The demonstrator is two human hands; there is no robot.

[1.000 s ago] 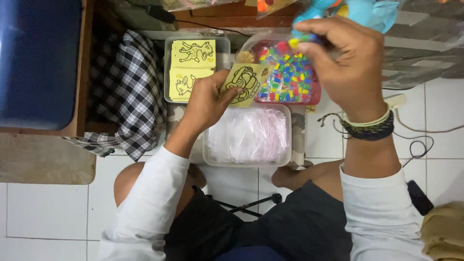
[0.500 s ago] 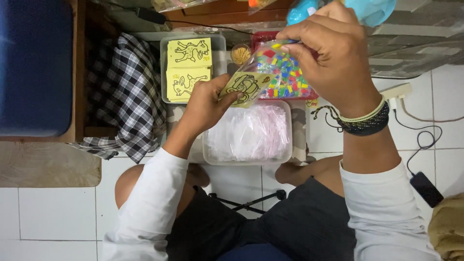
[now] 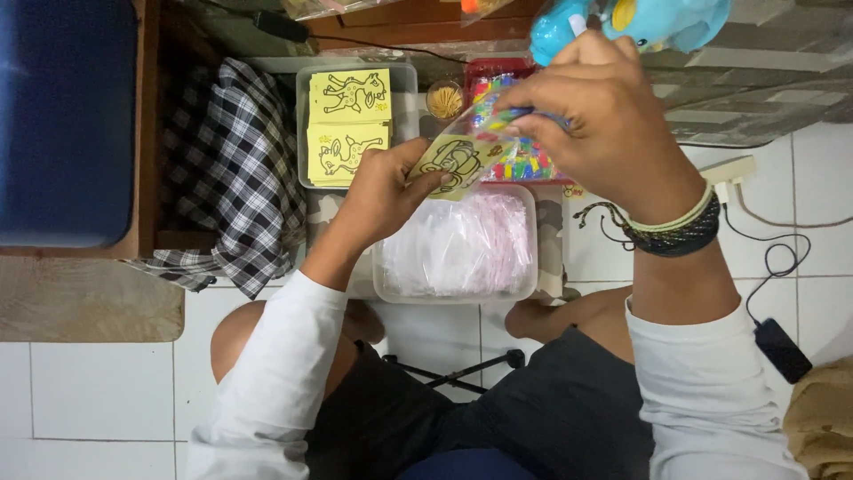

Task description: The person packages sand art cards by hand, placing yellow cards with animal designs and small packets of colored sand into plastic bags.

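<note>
My left hand (image 3: pixel 382 191) grips a small yellow card with a black line drawing (image 3: pixel 451 164), partly inside a clear plastic bag (image 3: pixel 484 133). My right hand (image 3: pixel 600 116) pinches the bag's upper edge, above a red tray of small coloured tubes (image 3: pixel 533 164). Both hands hover over a clear tub of folded plastic bags (image 3: pixel 458 244). To the left stands a clear tub holding a stack of the same yellow cards (image 3: pixel 348 120).
A small round cup of yellowish sticks (image 3: pixel 444 100) sits between the tubs. A checked cloth (image 3: pixel 235 169) lies at the left beside a blue-topped wooden surface (image 3: pixel 67 116). A blue plastic toy (image 3: pixel 640 22) hangs at the top. Cables and a charger (image 3: pixel 782 347) lie on the white tiles.
The yellow card has gone deeper into the clear bag, and my right hand has shifted slightly down and left with the bag. The view has moved a little.
</note>
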